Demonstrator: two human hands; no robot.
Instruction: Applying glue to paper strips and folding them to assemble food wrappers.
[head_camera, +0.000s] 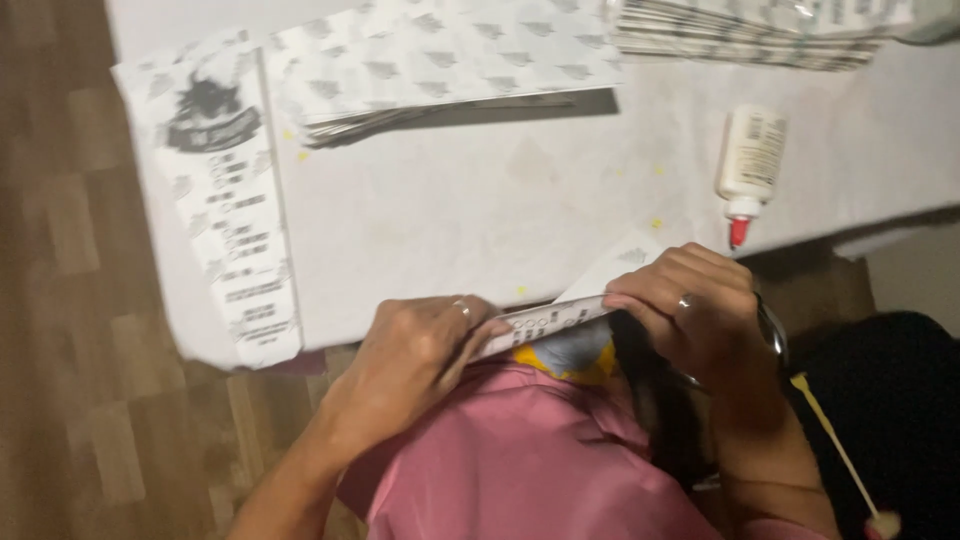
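My left hand (415, 350) and right hand (700, 310) each have a closed grip on one end of a folded printed paper sheet (545, 320), thumbs and fingers pinching along its crease at the near edge of the desk (480, 210). The sheet lies half on the desk, half over my lap, its free flap pointing away from me. To crease it well, I judge I should keep both pinches level, press the fold flat against the desk edge and slide outward evenly so the print lines stay matched. Beyond the sheet and to its right stands a white glue bottle (750, 160) with a red tip. Beyond the sheet to its left lie a flat printed sheet (225, 200) and a stack of folded ones (440, 60).
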